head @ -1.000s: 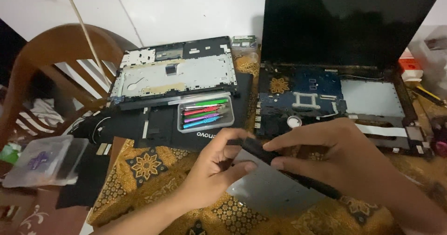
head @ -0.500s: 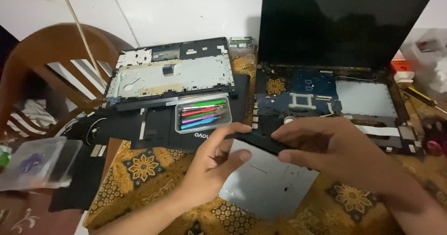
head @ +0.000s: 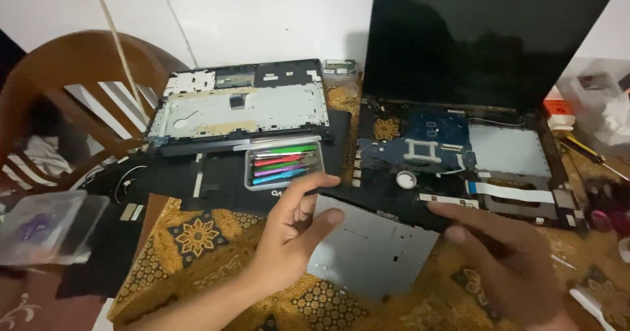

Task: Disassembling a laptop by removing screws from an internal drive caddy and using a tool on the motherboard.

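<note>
Your left hand (head: 295,229) is closed loosely on the near-left corner of a flat grey optical drive (head: 371,249), thumb under the edge and fingers curled over its black front strip. Your right hand (head: 508,259), at about four o'clock from the drive, lies blurred over the strip's far end; I cannot tell whether it grips or only rests there.

The drive lies on the patterned cloth (head: 197,239), its far edge against the front side of the opened laptop base (head: 453,154), which sits at one o'clock with its blue board exposed and the dark screen (head: 485,36) standing behind.

To my eye, you are handling the drive at its bay, either easing it out or seating it. Whichever you do next, keep the drive level with both hands, moving straight along the bay.

At eleven o'clock, a tray of coloured tools (head: 283,164) rests on the detached black cover (head: 223,180), the keyboard frame (head: 239,108) beyond.
</note>
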